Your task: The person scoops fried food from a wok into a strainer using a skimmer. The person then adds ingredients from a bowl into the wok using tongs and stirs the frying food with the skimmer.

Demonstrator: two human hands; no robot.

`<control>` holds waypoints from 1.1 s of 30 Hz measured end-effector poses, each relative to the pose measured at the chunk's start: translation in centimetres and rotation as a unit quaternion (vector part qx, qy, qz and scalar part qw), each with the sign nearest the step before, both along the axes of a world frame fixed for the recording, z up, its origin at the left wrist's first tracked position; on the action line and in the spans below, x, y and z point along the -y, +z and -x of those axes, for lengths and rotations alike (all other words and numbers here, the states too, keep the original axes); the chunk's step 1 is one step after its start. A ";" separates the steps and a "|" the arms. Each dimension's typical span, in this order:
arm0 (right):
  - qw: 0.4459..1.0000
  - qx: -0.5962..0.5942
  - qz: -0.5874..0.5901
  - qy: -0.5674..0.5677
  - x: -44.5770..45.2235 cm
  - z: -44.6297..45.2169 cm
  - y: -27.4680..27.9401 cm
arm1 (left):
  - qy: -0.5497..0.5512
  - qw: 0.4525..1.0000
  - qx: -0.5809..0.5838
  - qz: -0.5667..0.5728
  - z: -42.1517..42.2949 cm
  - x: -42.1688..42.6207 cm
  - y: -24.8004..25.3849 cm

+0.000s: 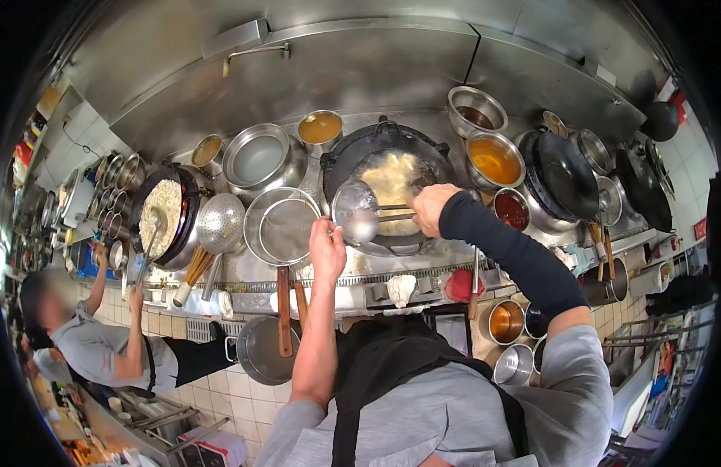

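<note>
A wok [335, 177] holds pale yellow food [393, 180] in bubbling liquid. Over its front left edge is a shiny metal bowl [346, 204], tilted and touching the fingers of my left hand [327, 247], which are closed at its rim. My right hand [436, 208], coming from a black sleeve, grips the metal handles [395, 218] of what looks like a ladle. The rounded ladle head [362, 226] overlaps the bowl, so where one ends and the other begins is hard to make out. Left of my left hand lies a round strainer [276, 232] with a wooden handle.
A perforated skimmer [222, 223] lies further left. Pots of orange liquid [495, 158] and red sauce [512, 211] stand right of the wok. An empty black wok [566, 175] is beyond them. At far left a co-worker [115, 342] stirs a wok of rice [163, 210].
</note>
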State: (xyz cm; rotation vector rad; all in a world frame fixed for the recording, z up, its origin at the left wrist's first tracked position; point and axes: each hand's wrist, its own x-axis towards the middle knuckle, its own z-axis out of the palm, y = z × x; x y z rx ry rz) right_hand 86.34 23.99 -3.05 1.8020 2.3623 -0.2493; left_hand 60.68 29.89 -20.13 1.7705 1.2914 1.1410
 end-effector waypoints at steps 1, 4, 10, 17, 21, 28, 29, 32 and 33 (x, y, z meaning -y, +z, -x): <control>1.000 0.002 0.009 -0.003 0.3 -0.3 0.7 | 0.008 1.000 -0.002 0.001 0.0 -0.1 -0.6; 0.998 -0.042 -0.010 -0.044 1.0 -2.2 2.4 | 0.032 0.999 0.006 0.033 0.6 -0.4 -2.9; 0.979 -0.084 -0.073 -0.171 1.7 -7.4 1.1 | 0.077 0.989 0.085 0.098 2.4 0.1 -3.7; 0.957 -0.002 0.016 -0.291 -1.3 -9.9 -12.3 | 0.072 0.981 0.134 0.123 4.2 0.5 -3.1; 0.944 -0.004 0.014 -0.328 -0.7 -9.6 -11.5 | 0.064 0.980 0.156 0.105 4.7 1.4 -0.7; 0.991 -0.055 -0.039 -0.116 3.3 -2.2 2.7 | 0.021 0.994 0.094 0.049 4.0 1.7 1.6; 0.996 -0.051 -0.038 -0.068 3.7 -1.1 3.0 | 0.011 0.996 0.084 0.038 3.6 1.7 1.9; 1.000 -0.025 -0.013 0.003 3.6 1.7 2.3 | -0.021 0.997 0.071 0.020 2.2 2.1 3.2; 1.000 -0.010 -0.018 0.021 3.3 2.4 1.5 | -0.025 0.998 0.052 0.005 2.0 2.0 3.2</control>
